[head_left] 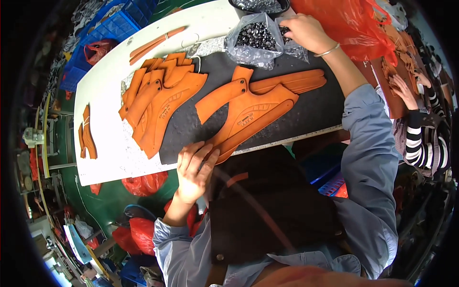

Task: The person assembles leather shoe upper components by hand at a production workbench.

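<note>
My left hand [195,167] is closed on the lower end of an orange-brown leather piece [251,115], thumb and fingers gripping its edge at the table's near side. The piece has a long strap along one side, a pressed pattern and a crosswise band with two dark snaps. At the far side my right hand [308,33] is at an open clear plastic bag [267,53] full of small shiny black snap parts. Its fingers are bent and the tips are partly hidden, so what they hold cannot be made out. Behind the held piece lie several leather strips [299,80].
A stack of similar leather pieces [162,98] lies on the left of the white table [105,138], partly over a dark mat [306,115]. Tied strips [87,136] are farther left. A red plastic bag [344,26] stands far right, near another person's hands [405,91].
</note>
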A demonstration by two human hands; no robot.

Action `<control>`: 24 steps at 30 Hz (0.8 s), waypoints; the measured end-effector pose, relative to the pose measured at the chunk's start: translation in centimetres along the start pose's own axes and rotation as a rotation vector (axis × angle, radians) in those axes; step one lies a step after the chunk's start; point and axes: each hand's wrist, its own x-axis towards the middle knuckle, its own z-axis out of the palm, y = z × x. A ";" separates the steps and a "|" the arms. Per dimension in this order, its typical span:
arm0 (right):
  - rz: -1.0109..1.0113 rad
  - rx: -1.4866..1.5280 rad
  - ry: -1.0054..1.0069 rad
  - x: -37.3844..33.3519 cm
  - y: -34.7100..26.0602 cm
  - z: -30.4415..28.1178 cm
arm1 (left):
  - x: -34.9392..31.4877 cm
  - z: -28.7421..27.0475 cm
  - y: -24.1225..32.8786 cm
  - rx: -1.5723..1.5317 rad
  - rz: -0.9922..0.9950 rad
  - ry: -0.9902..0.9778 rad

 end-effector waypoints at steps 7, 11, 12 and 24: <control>0.006 0.228 0.158 2.2 0.9 0.4 | 0.8 -2.0 0.3 0.020 -0.046 0.006; 0.166 0.433 0.266 1.9 1.1 0.4 | 1.7 -2.7 0.6 0.007 -0.086 0.013; 0.269 0.704 0.233 1.9 1.1 0.1 | 2.0 -3.0 0.7 0.003 -0.079 0.009; 0.353 1.226 -0.025 1.2 1.1 -2.9 | 4.0 -4.2 1.7 -0.130 -0.142 -0.017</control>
